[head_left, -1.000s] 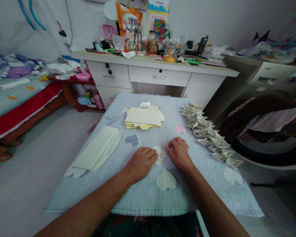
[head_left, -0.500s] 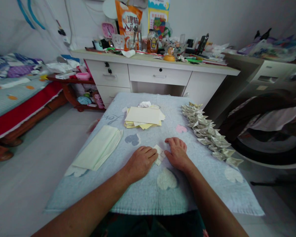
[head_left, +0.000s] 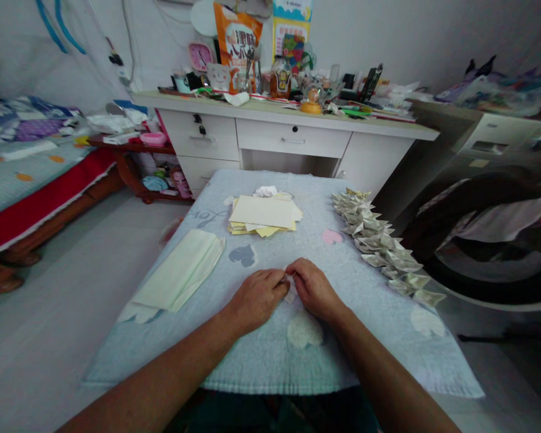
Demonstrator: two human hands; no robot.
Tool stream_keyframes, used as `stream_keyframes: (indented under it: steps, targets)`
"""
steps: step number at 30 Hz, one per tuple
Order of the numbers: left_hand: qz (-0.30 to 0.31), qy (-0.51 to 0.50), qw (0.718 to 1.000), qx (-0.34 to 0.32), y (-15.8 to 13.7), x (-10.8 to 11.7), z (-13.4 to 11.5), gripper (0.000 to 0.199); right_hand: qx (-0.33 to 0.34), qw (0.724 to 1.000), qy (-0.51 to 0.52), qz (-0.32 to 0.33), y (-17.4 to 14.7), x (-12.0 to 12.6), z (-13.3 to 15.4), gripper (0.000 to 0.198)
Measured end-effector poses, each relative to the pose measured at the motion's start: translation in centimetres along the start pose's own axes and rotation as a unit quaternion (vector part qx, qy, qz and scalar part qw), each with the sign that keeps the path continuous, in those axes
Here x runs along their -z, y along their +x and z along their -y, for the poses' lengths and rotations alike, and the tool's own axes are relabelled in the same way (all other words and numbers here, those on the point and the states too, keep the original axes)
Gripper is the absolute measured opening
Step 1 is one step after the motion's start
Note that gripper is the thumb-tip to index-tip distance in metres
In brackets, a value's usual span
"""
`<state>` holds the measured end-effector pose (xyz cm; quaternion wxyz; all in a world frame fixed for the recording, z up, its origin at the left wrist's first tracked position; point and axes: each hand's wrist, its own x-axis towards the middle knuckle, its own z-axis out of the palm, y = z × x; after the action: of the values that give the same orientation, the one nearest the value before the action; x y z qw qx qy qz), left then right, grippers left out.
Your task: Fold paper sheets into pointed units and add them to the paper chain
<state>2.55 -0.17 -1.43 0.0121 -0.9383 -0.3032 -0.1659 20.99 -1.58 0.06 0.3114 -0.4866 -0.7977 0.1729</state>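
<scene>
A small square of folded pale paper [head_left: 291, 296] lies on the cloth-covered table [head_left: 261, 361], mostly hidden beneath my fingers. My left hand [head_left: 261, 296] grips its left side, fingers curled. From the right, my right hand [head_left: 313, 285] pinches the paper's upper edge with thumb and forefinger, and the fingertips of both hands almost meet there. Beyond them sits a stack of cream and yellow paper sheets [head_left: 264, 212]. Pale green folded paper [head_left: 180, 267] rests to the left. Along the right side stand rows of pointed folded-paper pieces [head_left: 374, 234].
A crumpled white paper [head_left: 265, 191] lies behind the stack. Past the table stands a white desk [head_left: 293, 135] crowded with jars, a pink clock [head_left: 200, 56] and an orange bag [head_left: 237, 39]. A washing machine [head_left: 491, 144] is at right, a bed [head_left: 36, 174] at left.
My right hand has moved left and closed from spread fingers into a pinch on the small folded paper. My left hand stays nearly in place on it.
</scene>
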Motion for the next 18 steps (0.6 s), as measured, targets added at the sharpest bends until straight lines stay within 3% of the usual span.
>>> stream_keyframes:
  steps: [6, 9, 13, 18]
  targets:
    - [-0.03, -0.066, 0.997, -0.016, -0.6, 0.6, 0.5, 0.018, 0.014, 0.998, -0.051, 0.039, 0.0, -0.6, -0.3, 0.031]
    - [-0.065, -0.11, 0.991, 0.04, -1.0, 1.0, 1.2, 0.024, 0.018, 0.996, -0.064, 0.051, -0.1, -0.5, -0.2, 0.031]
    - [-0.102, -0.158, 0.964, 0.189, -0.8, 1.5, 2.2, 0.018, 0.013, 0.995, -0.086, 0.055, -0.3, -0.4, 0.1, 0.027]
    - [-0.087, -0.168, 0.962, 0.195, -0.3, 1.6, 2.6, 0.006, 0.003, 0.99, -0.121, 0.073, -0.2, -0.1, 0.8, 0.023]
